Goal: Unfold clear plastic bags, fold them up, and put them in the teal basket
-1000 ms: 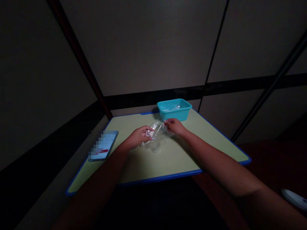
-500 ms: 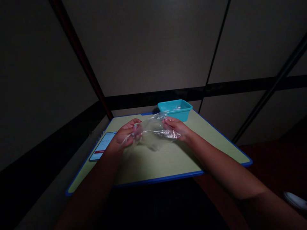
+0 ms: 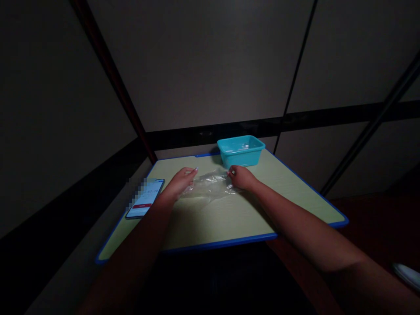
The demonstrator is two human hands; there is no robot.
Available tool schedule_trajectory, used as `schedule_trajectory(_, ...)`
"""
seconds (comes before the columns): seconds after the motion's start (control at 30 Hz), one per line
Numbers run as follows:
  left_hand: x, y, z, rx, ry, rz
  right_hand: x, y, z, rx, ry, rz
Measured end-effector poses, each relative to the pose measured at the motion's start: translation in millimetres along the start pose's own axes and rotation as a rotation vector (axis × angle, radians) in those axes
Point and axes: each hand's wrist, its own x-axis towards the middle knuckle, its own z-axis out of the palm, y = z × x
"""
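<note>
Film (image 3: 211,179) near phone (image 3: 141,211), digits (image 3: 152,190) blurry

This looks like a dim corner of a room in a home. Tall, flat cabinet-like panels (image 3: 210,70) fill the top of the frame, crossed by a glossy black band (image 3: 183,138) and split by dark upright strips. A small desk with a pale top and blue edging (image 3: 226,239) stands against them at the centre. At the lower right, a white shoe (image 3: 407,274) lies on a dark reddish floor (image 3: 370,214).
</note>
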Motion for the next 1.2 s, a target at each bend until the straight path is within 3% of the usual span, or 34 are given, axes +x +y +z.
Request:
schedule_trajectory(0.07,1.4,-1.2,-0.8,0.255,0.242,0.245,-1.4,-1.4,0.0,-0.016,-0.039,0.012)
schedule_trajectory(0.13,-0.5,1.9,-1.9,0.428,0.333,0.469,-3.4,-2.9,-0.7,-0.027,-0.060,0.038)
schedule_trajectory(0.2,-4.9,6.7,-1.4,0.515,0.243,0.613,-6.1,-4.3,-3.0,-0.065,-0.038,0.074)
schedule_trajectory(0.27,-9.7,9.7,1.1,0.576,0.082,0.673,-9.0,-5.8,-6.8,-0.119,0.027,0.092)
schedule_trajectory(0.4,-13.7,4.5,5.9,0.720,-0.193,0.618,-12.4,-8.2,-12.5,-0.154,0.179,-0.020)
schedule_trajectory(0.47,-12.8,-1.9,5.4,0.774,-0.271,0.522,-12.9,-8.6,-12.2,-0.115,0.157,-0.114)
schedule_trajectory(0.57,-10.6,-10.3,1.3,0.854,-0.365,0.335,-14.2,-8.6,-9.1,-0.057,-0.084,-0.232)
schedule_trajectory(0.67,-9.4,-12.9,-2.6,0.910,-0.447,0.199,-17.5,-9.8,-7.5,-0.087,-0.353,-0.250)
schedule_trajectory(0.77,-8.2,-10.3,-3.8,0.888,-0.378,0.192,-21.0,-12.5,-9.7,-0.129,-0.502,-0.255)
schedule_trajectory(0.87,-5.2,-6.1,-3.1,0.787,-0.189,0.290,-23.1,-14.4,-13.2,-0.134,-0.569,-0.294)
schedule_trajectory(0.93,-2.8,-2.8,-2.7,0.669,-0.092,0.388,-23.4,-14.5,-14.6,-0.118,-0.558,-0.321)
schedule_trajectory(1.0,-1.7,1.1,-2.3,0.511,-0.096,0.463,-22.7,-14.0,-15.1,-0.076,-0.501,-0.348)
schedule_trajectory(1.1,-3.9,6.8,-0.8,0.307,-0.266,0.503,-19.9,-13.5,-14.7,0.044,-0.369,-0.434)
schedule_trajectory(1.2,-8.2,8.9,2.2,0.269,-0.386,0.521,-16.7,-13.9,-14.0,0.154,-0.279,-0.573)
